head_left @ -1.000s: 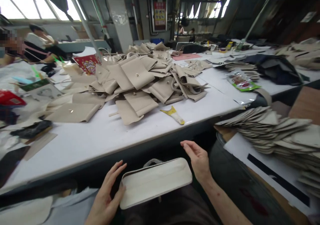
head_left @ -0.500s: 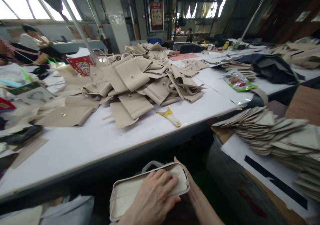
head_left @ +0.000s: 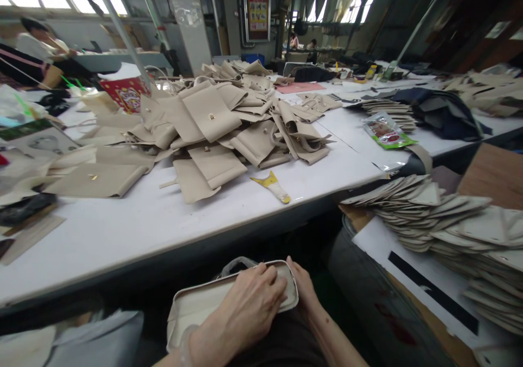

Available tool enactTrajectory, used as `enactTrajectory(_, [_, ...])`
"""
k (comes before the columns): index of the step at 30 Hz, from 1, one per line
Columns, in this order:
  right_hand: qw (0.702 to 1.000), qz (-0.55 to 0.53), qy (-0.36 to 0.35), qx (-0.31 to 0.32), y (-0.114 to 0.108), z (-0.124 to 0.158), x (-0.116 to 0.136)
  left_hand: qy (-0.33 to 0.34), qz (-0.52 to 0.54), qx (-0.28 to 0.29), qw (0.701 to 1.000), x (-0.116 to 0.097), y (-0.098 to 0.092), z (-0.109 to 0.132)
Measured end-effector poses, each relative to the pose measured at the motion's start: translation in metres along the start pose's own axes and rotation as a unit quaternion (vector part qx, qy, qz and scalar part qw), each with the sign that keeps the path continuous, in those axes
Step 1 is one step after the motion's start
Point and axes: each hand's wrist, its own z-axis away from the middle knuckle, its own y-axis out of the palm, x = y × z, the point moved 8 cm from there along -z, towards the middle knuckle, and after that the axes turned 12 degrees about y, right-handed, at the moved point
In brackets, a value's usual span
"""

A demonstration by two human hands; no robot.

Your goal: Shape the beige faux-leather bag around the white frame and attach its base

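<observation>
Low in front of me, off the table's edge, a cream boxy bag (head_left: pixel 204 300) lies with a flat panel and piped rim turned up. A grey loop handle (head_left: pixel 237 263) shows at its far side. My left hand (head_left: pixel 255 299) lies across the panel, its fingers curled at the far rim near the right end. Around that right end, from outside, my right hand (head_left: pixel 303 284) grips the bag; most of its fingers are hidden behind the wall. What the left fingertips pinch there is too small to make out.
A white table (head_left: pixel 122 231) carries a heap of beige bag pieces (head_left: pixel 212 111), a yellow-and-white tool-like piece (head_left: pixel 273 186) and a snack packet (head_left: pixel 386 129). Stacked grey panels (head_left: pixel 441 209) sit on a drum (head_left: pixel 359 269) at right. Another person (head_left: pixel 41 46) sits far left.
My left hand has shifted toward the bag's far rim, and its fingers are more curled. The right hand still holds the end. The view has moved slightly.
</observation>
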Motion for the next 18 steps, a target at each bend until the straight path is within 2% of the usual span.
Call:
enactTrajectory(3, [0.991, 0.096, -0.088, -0.019, -0.014, 0.045, 0.031, 0.008, 0.002, -0.008, 1.0, 0.003, -0.003, -0.001])
enactTrajectory(6, [0.944, 0.28, -0.17, -0.038, -0.004, 0.092, 0.057, -0.011, 0.013, -0.036, 0.999, 0.018, -0.015, -0.008])
enactTrajectory(8, [0.91, 0.365, -0.185, -0.068, 0.005, 0.108, 0.063, -0.008, 0.027, -0.06, 0.998, 0.028, -0.023, -0.017])
enactTrajectory(10, [0.883, 0.418, -0.192, -0.092, 0.014, 0.111, 0.063, 0.027, 0.053, -0.052, 0.997, 0.035, -0.024, -0.028])
enactTrajectory(14, [0.846, 0.475, -0.208, -0.122, 0.021, 0.104, 0.06, 0.104, 0.102, 0.002, 0.989, 0.043, -0.008, -0.047])
enactTrajectory(18, [0.823, 0.506, -0.209, -0.152, 0.022, 0.099, 0.059, 0.123, 0.117, 0.003, 0.985, 0.051, -0.002, -0.054])
